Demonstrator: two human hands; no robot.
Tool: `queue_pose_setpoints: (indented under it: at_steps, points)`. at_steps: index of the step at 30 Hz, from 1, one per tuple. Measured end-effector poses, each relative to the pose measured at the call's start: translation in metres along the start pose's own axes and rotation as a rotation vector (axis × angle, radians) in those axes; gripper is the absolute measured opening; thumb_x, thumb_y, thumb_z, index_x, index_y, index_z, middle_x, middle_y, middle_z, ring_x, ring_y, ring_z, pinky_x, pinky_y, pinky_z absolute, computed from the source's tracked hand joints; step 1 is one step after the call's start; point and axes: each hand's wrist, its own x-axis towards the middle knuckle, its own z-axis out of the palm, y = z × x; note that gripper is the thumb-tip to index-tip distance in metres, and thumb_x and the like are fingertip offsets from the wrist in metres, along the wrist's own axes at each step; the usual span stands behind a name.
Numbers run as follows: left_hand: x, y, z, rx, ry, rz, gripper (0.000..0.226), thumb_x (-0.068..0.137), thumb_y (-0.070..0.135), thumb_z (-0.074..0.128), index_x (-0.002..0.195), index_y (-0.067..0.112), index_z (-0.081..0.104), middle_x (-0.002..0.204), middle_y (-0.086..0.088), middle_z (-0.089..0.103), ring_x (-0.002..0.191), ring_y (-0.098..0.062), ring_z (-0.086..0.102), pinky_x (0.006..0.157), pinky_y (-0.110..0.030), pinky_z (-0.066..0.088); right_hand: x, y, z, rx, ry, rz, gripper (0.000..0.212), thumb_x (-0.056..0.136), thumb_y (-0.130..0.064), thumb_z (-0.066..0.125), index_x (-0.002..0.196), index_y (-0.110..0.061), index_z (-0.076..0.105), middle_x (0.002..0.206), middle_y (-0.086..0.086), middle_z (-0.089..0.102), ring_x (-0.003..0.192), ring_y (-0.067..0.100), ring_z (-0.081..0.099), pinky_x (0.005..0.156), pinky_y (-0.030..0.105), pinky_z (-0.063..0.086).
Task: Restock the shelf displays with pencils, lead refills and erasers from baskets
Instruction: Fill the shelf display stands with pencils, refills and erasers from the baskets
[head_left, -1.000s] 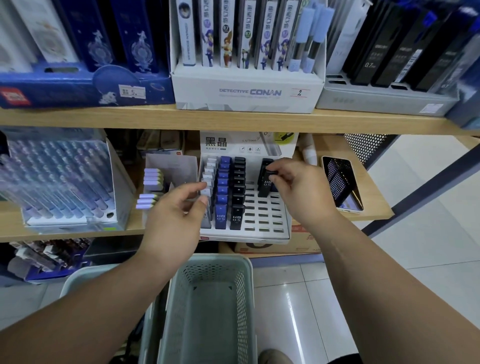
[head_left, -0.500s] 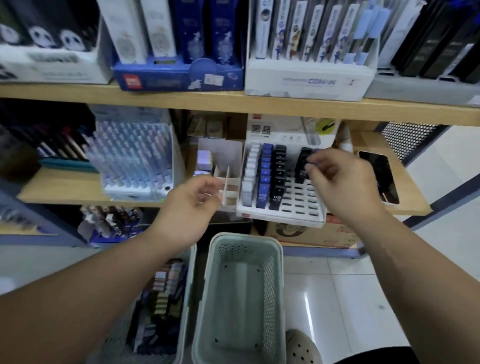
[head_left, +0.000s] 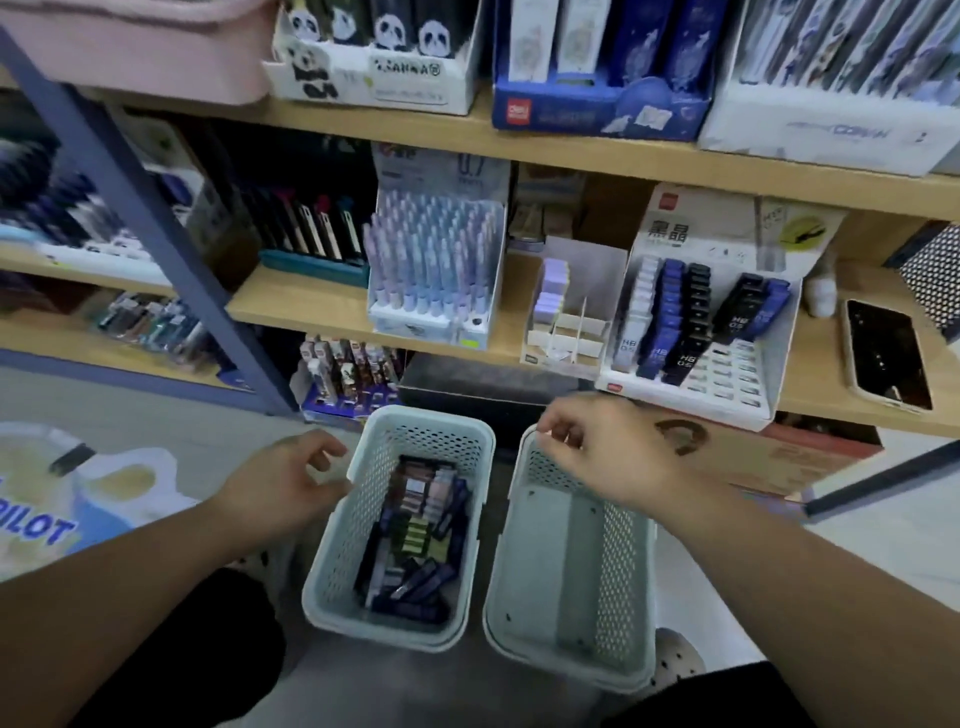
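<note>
Shelf and lead refill display now sit well beyond the fingers; both hands have dropped away. Stocked basket lies just right of the left hand, fingers loosely spread. Empty basket lies under the right hand, fingers curled; any pinch is unclear.

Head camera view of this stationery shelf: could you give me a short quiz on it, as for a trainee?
1. True or false: the right basket holds stock packs.
2. What lies on the shelf to the right of the lead refill display? A: phone. B: scissors. C: cup.
3. Which of the hands is beside the stocked basket?
Key: 1 false; 2 A; 3 the left hand.
</note>
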Motion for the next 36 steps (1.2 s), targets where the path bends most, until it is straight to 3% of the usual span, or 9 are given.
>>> queue_pose_setpoints:
  at_steps: [6, 9, 12, 15, 19, 23, 25, 32, 36]
  points:
    - [0.038, -0.021, 0.025, 0.097, -0.089, 0.056, 0.052, 0.085, 0.04, 0.075, 0.13, 0.025, 0.053, 0.116, 0.0, 0.06, 0.091, -0.016, 0.063, 0.083, -0.03, 0.051, 0.016, 0.001, 0.078, -0.051, -0.518, 0.354, 0.065, 0.094, -0.051, 0.064, 0.145, -0.015, 0.048, 0.139, 0.008, 0.058, 0.12, 0.026, 0.057, 0.091, 0.031, 0.043]
    - [0.069, -0.017, 0.058, -0.063, -0.142, 0.062, 0.056, 0.086, 0.03, 0.077, 0.135, 0.022, 0.051, 0.116, 0.002, 0.057, 0.09, -0.013, 0.06, 0.079, -0.023, 0.044, 0.022, 0.008, 0.104, 0.026, -0.438, 0.5, 0.047, 0.098, -0.044, 0.062, 0.128, -0.009, 0.059, 0.123, 0.012, 0.066, 0.108, 0.028, 0.062, 0.08, 0.032, 0.044]
    - [0.099, -0.014, 0.101, -0.25, -0.223, 0.053, 0.051, 0.085, 0.019, 0.076, 0.13, 0.023, 0.053, 0.119, -0.002, 0.063, 0.086, -0.01, 0.062, 0.08, -0.026, 0.05, 0.027, 0.021, 0.131, 0.092, -0.293, 0.668, 0.062, 0.092, -0.047, 0.068, 0.141, -0.014, 0.048, 0.13, 0.01, 0.063, 0.118, 0.028, 0.059, 0.087, 0.03, 0.043]
    - [0.12, -0.02, 0.137, -0.114, -0.268, 0.074, 0.06, 0.084, 0.031, 0.072, 0.139, 0.026, 0.05, 0.137, -0.004, 0.056, 0.112, -0.02, 0.061, 0.098, -0.032, 0.049, 0.023, 0.036, 0.151, 0.225, -0.246, 0.746, 0.088, 0.08, -0.055, 0.078, 0.149, -0.021, 0.036, 0.121, 0.006, 0.068, 0.111, 0.026, 0.063, 0.083, 0.028, 0.043]
    - [0.143, -0.039, 0.169, 0.134, -0.293, 0.086, 0.074, 0.088, 0.009, 0.06, 0.155, 0.024, 0.031, 0.158, -0.006, 0.032, 0.138, -0.028, 0.043, 0.113, -0.037, 0.038, 0.01, 0.043, 0.166, 0.307, -0.277, 0.74, 0.094, 0.076, -0.055, 0.081, 0.152, -0.025, 0.035, 0.103, -0.006, 0.064, 0.088, 0.012, 0.058, 0.075, 0.025, 0.042]
    - [0.164, -0.052, 0.194, 0.151, -0.245, 0.071, 0.081, 0.081, -0.01, 0.052, 0.155, 0.017, 0.031, 0.161, -0.006, 0.024, 0.144, -0.028, 0.034, 0.119, -0.038, 0.029, 0.006, 0.039, 0.175, 0.49, -0.246, 0.849, 0.059, 0.081, -0.057, 0.075, 0.13, -0.034, 0.052, 0.107, -0.01, 0.063, 0.084, 0.004, 0.059, 0.063, 0.014, 0.044]
    - [0.168, -0.053, 0.203, 0.202, -0.232, 0.059, 0.082, 0.083, -0.006, 0.057, 0.155, 0.02, 0.029, 0.16, -0.005, 0.024, 0.142, -0.029, 0.035, 0.119, -0.039, 0.03, 0.007, 0.036, 0.183, 0.582, -0.207, 0.885, 0.049, 0.077, -0.054, 0.08, 0.113, -0.037, 0.052, 0.099, -0.015, 0.062, 0.078, -0.003, 0.057, 0.054, 0.006, 0.043]
    - [0.17, -0.06, 0.226, 0.47, -0.156, 0.135, 0.091, 0.084, 0.031, 0.073, 0.155, 0.021, 0.018, 0.151, -0.008, 0.022, 0.137, -0.033, 0.033, 0.113, -0.043, 0.036, 0.013, 0.039, 0.215, 0.584, -0.163, 0.888, 0.07, 0.072, -0.051, 0.076, 0.133, -0.029, 0.048, 0.12, 0.004, 0.059, 0.094, 0.02, 0.064, 0.069, 0.029, 0.053]
    - [0.171, -0.06, 0.227, 0.495, -0.134, 0.154, 0.091, 0.085, 0.036, 0.074, 0.156, 0.019, 0.02, 0.15, -0.009, 0.025, 0.136, -0.031, 0.033, 0.112, -0.043, 0.035, 0.017, 0.039, 0.223, 0.542, -0.188, 0.842, 0.07, 0.083, -0.042, 0.071, 0.144, -0.022, 0.042, 0.127, 0.006, 0.054, 0.097, 0.02, 0.061, 0.061, 0.021, 0.043]
